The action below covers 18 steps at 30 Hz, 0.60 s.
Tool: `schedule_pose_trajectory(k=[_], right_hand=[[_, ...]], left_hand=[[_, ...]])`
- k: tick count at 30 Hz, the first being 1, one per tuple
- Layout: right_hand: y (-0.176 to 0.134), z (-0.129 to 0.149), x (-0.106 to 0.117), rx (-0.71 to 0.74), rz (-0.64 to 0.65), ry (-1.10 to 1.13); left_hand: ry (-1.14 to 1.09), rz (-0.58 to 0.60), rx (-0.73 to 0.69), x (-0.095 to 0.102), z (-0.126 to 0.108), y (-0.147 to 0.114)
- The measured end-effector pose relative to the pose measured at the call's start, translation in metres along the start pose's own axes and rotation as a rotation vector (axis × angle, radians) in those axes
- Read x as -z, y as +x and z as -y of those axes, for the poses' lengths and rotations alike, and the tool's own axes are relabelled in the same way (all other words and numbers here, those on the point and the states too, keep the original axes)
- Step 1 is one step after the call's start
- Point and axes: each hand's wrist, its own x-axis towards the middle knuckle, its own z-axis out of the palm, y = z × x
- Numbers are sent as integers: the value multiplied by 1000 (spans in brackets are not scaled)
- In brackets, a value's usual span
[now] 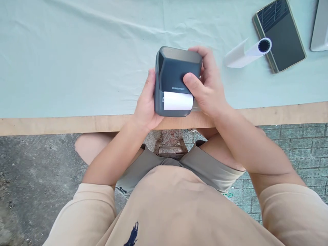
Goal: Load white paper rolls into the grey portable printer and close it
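A dark blue-grey label printer (pixel 176 75) marked NIIMBOT is held up between my two hands, above the table's front edge. White label paper (pixel 178 101) sticks out of the slot on its lower part. My left hand (pixel 147 106) grips the printer's left side and lower corner, thumb along the edge, other fingers hidden beneath. My right hand (pixel 208 82) is wrapped round the right side, its thumb on the front and its forefinger at the top right corner.
A partly unrolled paper roll (pixel 247 56) with a black core lies to the right, touching a smartphone (pixel 284 41). Part of a grey object (pixel 320 30) shows at the right edge. Pale green cloth (pixel 77 68) covers the table, whose wooden edge (pixel 56 124) runs before my lap.
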Motion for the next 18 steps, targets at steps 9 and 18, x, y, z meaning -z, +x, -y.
schedule_pose_trajectory(k=[9, 18], right_hand=[[-2, 5, 7, 12, 154, -63], [2, 12, 23, 47, 343, -95]], left_hand=[[159, -157, 28, 3, 3, -2], [-61, -152, -6, 16, 12, -1]])
